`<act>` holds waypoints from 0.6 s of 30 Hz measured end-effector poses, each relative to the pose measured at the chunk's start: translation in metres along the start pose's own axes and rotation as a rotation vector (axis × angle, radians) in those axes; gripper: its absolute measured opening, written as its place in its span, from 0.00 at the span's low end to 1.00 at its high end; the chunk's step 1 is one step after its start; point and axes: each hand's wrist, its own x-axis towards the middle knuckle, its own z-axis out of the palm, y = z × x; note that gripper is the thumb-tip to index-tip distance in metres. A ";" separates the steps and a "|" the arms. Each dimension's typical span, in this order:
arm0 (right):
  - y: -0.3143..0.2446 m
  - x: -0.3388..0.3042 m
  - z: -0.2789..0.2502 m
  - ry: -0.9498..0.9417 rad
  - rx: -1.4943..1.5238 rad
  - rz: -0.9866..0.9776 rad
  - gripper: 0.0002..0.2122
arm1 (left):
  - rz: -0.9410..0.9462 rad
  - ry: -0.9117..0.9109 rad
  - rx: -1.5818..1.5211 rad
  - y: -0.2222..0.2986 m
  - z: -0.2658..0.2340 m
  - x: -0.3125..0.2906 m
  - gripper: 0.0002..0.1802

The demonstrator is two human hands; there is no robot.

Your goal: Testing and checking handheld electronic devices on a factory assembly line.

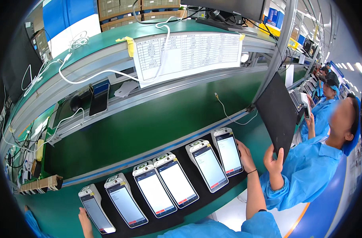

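Observation:
A row of several white handheld payment terminals with lit screens lies on a black mat (193, 216). My left hand (85, 223) rests at the left side of the leftmost terminal (95, 208), its visible fingers stretched out along the edge. At the other end of the row, my right hand (245, 156) lies against the right side of the rightmost terminal (228, 152), fingers extended and partly hidden. Between them sit another terminal (127, 204), two side by side (154, 194) and one more (208, 166), with uneven gaps.
A co-worker's hand (274, 162) at right holds up a black board (280, 113). Beyond the row runs a green conveyor belt (149, 123) with a metal rail. A white cable (224, 113) lies across it. A printed sheet (189, 55) hangs from the shelf.

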 end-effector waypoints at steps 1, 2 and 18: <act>0.001 0.002 0.001 -0.012 0.002 0.002 0.20 | -0.009 0.009 0.002 0.004 0.002 -0.001 0.34; 0.004 0.005 0.002 -0.038 -0.009 -0.013 0.21 | 0.008 0.099 -0.134 0.009 0.007 0.001 0.32; 0.013 0.022 0.003 -0.264 0.039 -0.039 0.22 | 0.439 -0.559 0.246 0.219 0.141 0.039 0.24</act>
